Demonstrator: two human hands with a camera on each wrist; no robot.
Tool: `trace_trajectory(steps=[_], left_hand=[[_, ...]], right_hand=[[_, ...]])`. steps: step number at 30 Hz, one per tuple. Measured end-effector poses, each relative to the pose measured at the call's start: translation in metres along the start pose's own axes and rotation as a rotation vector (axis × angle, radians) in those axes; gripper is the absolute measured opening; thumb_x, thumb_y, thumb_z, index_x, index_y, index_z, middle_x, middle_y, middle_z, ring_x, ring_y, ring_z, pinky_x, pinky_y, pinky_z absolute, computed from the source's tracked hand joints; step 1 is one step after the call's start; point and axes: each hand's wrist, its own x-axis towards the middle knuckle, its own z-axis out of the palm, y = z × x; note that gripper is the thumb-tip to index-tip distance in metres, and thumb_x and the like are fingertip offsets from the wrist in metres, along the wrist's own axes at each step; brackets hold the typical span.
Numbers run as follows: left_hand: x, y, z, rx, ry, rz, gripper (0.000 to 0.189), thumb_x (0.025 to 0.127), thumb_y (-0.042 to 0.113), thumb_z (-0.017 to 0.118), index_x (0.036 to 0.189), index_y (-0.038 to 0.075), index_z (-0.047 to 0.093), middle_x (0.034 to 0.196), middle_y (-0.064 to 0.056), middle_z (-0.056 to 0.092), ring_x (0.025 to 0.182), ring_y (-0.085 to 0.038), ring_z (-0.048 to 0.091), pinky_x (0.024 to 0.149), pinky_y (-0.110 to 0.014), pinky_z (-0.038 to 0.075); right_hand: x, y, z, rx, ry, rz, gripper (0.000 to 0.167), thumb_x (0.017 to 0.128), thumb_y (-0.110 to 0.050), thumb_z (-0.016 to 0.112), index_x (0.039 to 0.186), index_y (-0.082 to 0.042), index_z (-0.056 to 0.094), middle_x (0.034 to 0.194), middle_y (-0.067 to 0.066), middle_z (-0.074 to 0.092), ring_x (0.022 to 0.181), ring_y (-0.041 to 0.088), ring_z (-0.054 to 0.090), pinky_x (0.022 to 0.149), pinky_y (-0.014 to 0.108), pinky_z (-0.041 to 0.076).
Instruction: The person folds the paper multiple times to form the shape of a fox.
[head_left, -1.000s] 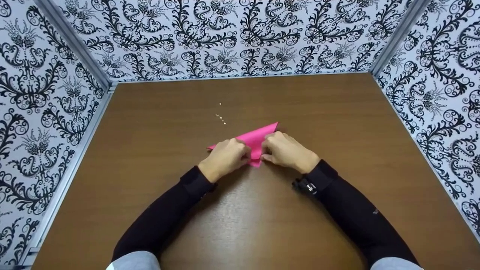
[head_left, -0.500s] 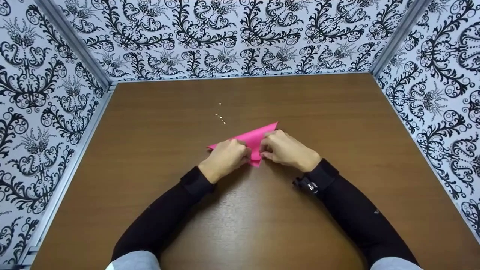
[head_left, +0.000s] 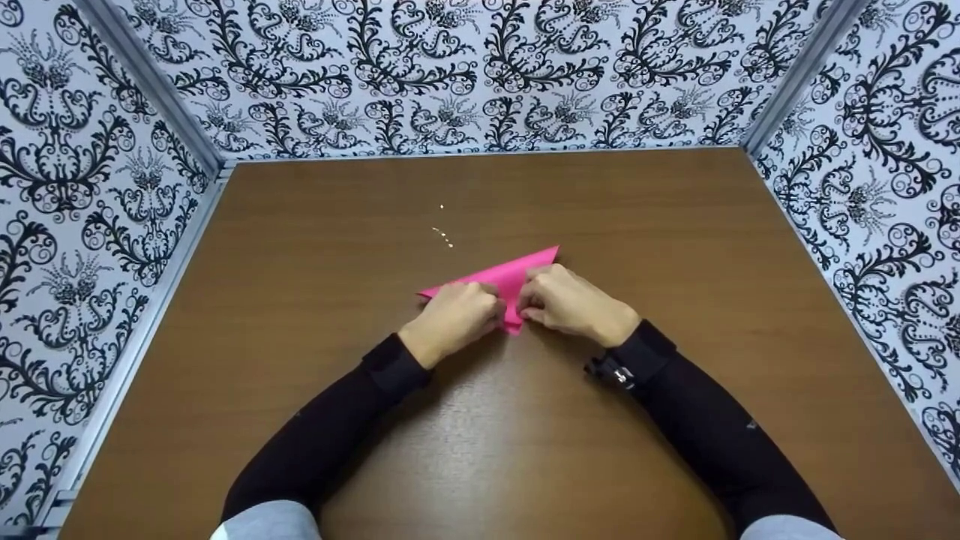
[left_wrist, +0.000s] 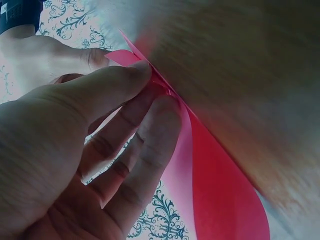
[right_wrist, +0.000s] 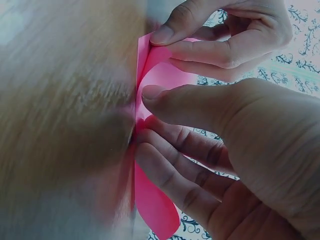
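A folded sheet of pink paper [head_left: 511,282] lies near the middle of the table, its long upper edge slanting up to the right. My left hand [head_left: 457,311] grips it from the left, thumb and bent fingertips at its near edge in the left wrist view. From the other side my right hand [head_left: 574,304] holds the same sheet, with thumb and curled fingers at the fold. Between the hands a small pointed end of the paper sticks out toward me. Loose layers bulge open in the right wrist view, where the paper [right_wrist: 157,207] curves below the fingers. The hands cover parts of both sides.
Several tiny pale specks [head_left: 444,236] dot the brown table [head_left: 360,217] behind the paper. Walls with a black-and-white scroll pattern [head_left: 420,75] enclose the table at the back and both sides, joined by grey metal posts [head_left: 799,71].
The left hand has shifted slightly to the right along the near end of the paper, closing the gap between the hands a little. The paper stays almost in place.
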Motion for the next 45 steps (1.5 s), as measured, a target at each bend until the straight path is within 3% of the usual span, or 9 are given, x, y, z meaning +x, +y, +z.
trace_trajectory(steps=[14, 31, 38, 45], left_hand=[[-0.0011, -0.0009, -0.0019, -0.014, -0.034, -0.005, 0.013, 0.104, 0.022, 0.089, 0.093, 0.015, 0.09, 0.09, -0.005, 0.081, 0.079, -0.023, 0.078, 0.073, -0.042, 0.069], [-0.0005, -0.0045, 0.0003, -0.066, -0.056, -0.016, 0.009, 0.102, 0.023, 0.091, 0.098, 0.015, 0.092, 0.094, -0.006, 0.083, 0.083, -0.023, 0.08, 0.078, -0.043, 0.07], [-0.0001, -0.0066, 0.0015, -0.07, -0.022, 0.016, 0.003, 0.098, 0.02, 0.093, 0.099, 0.016, 0.093, 0.096, -0.003, 0.085, 0.088, -0.023, 0.084, 0.081, -0.041, 0.072], [-0.0001, -0.0068, 0.0029, -0.092, -0.024, -0.021, 0.007, 0.101, 0.022, 0.091, 0.1, 0.015, 0.093, 0.101, -0.005, 0.086, 0.092, -0.024, 0.085, 0.084, -0.041, 0.073]], right_hand=[[0.0003, -0.0011, 0.0004, 0.034, 0.019, -0.018, 0.005, 0.1, -0.006, 0.091, 0.095, -0.008, 0.089, 0.094, 0.008, 0.078, 0.089, 0.023, 0.076, 0.082, 0.04, 0.068], [0.0009, -0.0014, 0.0012, 0.024, 0.011, -0.007, 0.005, 0.1, -0.007, 0.092, 0.096, -0.008, 0.09, 0.095, 0.007, 0.078, 0.089, 0.022, 0.075, 0.082, 0.04, 0.069], [0.0004, -0.0011, 0.0013, 0.037, 0.011, 0.006, 0.007, 0.101, -0.009, 0.092, 0.094, -0.008, 0.089, 0.092, 0.005, 0.077, 0.085, 0.019, 0.073, 0.077, 0.034, 0.065], [0.0009, -0.0008, 0.0025, 0.041, 0.008, 0.009, 0.009, 0.102, -0.011, 0.092, 0.094, -0.009, 0.089, 0.093, 0.006, 0.077, 0.084, 0.018, 0.074, 0.075, 0.032, 0.064]])
